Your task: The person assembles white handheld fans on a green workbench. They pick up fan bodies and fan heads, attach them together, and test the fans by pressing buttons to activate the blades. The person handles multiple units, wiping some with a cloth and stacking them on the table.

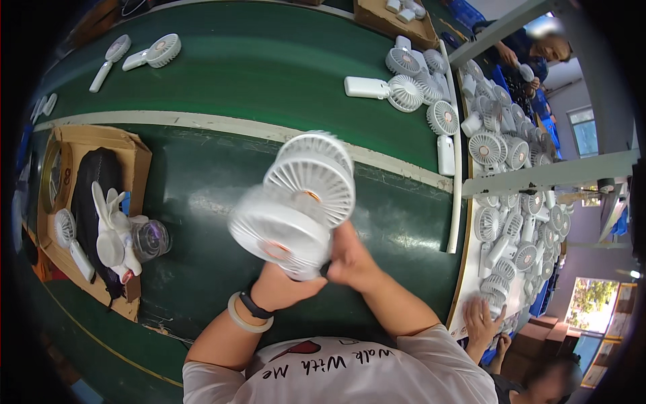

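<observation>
Three white handheld fans are bunched together in front of me, above the dark green bench. The nearest fan (266,225) is blurred, and a second fan (326,192) overlaps a third fan (315,143) behind it. My left hand (281,289), with a black band and a pale bangle on its wrist, is closed at the lower side of the nearest fan. Closed at the right side of the bunch is my right hand (351,259), its thumb close to my left hand. The handles are mostly hidden by the fan heads and my hands, so which hand grips which handle is unclear.
A green conveyor belt (269,64) carries more fans beyond a pale rail (222,124). At left, a cardboard box (138,161) holds a plush rabbit (111,225) and a fan. A side table (461,303) at right is crowded with fans; a co-worker's hand (481,323) touches them.
</observation>
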### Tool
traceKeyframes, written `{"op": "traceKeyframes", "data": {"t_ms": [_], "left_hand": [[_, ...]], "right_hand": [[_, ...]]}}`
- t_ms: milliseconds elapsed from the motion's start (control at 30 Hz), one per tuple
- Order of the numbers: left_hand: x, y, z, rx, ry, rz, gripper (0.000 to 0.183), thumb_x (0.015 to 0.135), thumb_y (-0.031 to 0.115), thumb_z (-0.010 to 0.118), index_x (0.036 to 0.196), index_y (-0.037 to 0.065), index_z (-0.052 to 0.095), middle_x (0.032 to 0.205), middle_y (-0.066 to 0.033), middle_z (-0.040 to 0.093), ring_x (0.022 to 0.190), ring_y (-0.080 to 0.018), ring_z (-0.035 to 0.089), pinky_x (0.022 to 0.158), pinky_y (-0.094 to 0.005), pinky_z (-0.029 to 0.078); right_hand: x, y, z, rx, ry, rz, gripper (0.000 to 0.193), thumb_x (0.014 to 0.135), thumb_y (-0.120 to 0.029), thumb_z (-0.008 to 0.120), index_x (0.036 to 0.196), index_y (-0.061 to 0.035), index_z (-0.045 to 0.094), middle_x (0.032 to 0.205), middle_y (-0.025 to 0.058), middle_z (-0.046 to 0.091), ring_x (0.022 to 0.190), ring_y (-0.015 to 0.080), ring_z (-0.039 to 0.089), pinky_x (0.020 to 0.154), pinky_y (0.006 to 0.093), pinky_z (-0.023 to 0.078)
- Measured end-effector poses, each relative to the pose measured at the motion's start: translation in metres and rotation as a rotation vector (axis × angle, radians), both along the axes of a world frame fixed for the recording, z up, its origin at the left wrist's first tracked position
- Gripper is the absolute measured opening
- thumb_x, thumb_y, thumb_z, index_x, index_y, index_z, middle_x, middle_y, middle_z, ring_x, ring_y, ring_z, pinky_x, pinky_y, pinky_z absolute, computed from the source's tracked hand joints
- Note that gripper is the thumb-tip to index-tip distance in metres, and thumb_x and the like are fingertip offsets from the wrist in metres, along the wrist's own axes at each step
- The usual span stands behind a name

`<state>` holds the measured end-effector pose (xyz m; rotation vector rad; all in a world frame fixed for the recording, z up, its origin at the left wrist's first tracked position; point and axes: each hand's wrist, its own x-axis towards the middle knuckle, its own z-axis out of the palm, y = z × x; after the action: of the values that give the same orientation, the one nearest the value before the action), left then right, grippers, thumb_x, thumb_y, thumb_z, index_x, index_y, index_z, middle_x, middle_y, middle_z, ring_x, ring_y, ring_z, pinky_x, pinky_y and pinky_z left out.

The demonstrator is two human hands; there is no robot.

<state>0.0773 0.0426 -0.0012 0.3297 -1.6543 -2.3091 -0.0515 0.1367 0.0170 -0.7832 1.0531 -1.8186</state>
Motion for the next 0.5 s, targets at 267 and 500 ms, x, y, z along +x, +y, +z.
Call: {"op": "traceKeyframes", "data": {"t_ms": [267,500], "left_hand": [[-0.007,0.017,0.013,-0.704,0.077,0.183,0.095,0.066,0.023,0.078,0.139,-0.003,0.023,0.142,-0.0247,0.023,0.131,-0.046,0.022,0.106,-0.0491,0.023],[-0.009,0.002,0.01,-0.402,-0.01,0.238,0.09,0.065,0.016,0.077,0.138,-0.001,0.027,0.138,-0.0191,0.036,0.129,-0.037,0.032,0.104,-0.0443,0.028]], "right_hand": [[-0.014,0.015,0.003,0.1,-0.247,0.083,0.096,0.056,-0.038,0.082,0.133,-0.0058,0.035,0.133,0.0128,0.043,0.119,0.0294,0.047,0.1,0.0425,0.038],[-0.025,0.011,-0.011,-0.177,-0.717,0.277,0.091,0.058,-0.052,0.076,0.129,-0.0088,0.039,0.13,0.0221,0.041,0.117,0.0429,0.045,0.093,0.0578,0.042]]}}
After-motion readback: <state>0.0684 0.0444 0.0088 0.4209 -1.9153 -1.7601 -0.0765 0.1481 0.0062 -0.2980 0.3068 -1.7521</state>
